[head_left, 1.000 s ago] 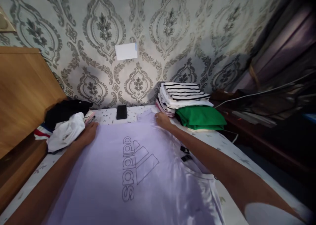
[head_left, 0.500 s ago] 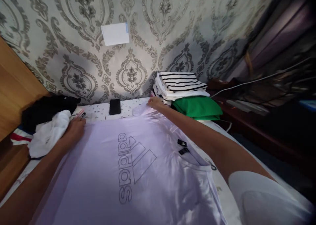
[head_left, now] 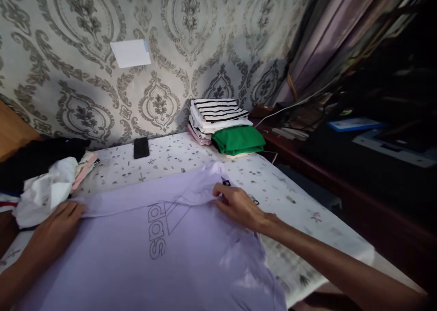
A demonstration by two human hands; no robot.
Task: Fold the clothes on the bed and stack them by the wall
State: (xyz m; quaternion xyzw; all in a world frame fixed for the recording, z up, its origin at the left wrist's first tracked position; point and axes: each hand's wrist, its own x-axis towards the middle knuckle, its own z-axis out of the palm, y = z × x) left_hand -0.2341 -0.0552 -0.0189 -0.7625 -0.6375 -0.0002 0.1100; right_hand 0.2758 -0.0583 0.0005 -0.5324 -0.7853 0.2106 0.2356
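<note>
A lavender T-shirt (head_left: 123, 256) with an outlined logo lies spread over the patterned sheet, its far side folded inward across part of the print. My right hand (head_left: 239, 206) pinches the folded edge close to the neckline, where a dark label shows. At the other end of that fold, my left hand (head_left: 63, 222) has its fingers closed on the shirt's edge, beside a crumpled white garment (head_left: 51, 186).
A folded stack with a striped garment (head_left: 220, 109) on top stands by the wall, a green folded garment (head_left: 239, 139) beside it. A black phone (head_left: 141, 148) lies on the sheet (head_left: 177, 151). Dark clothes (head_left: 41, 158) are heaped at left. A dark red ledge (head_left: 324, 183) runs along the right.
Both hands have come nearer, bringing the shirt's far side over so that it covers part of the logo. The view has shifted to the right.
</note>
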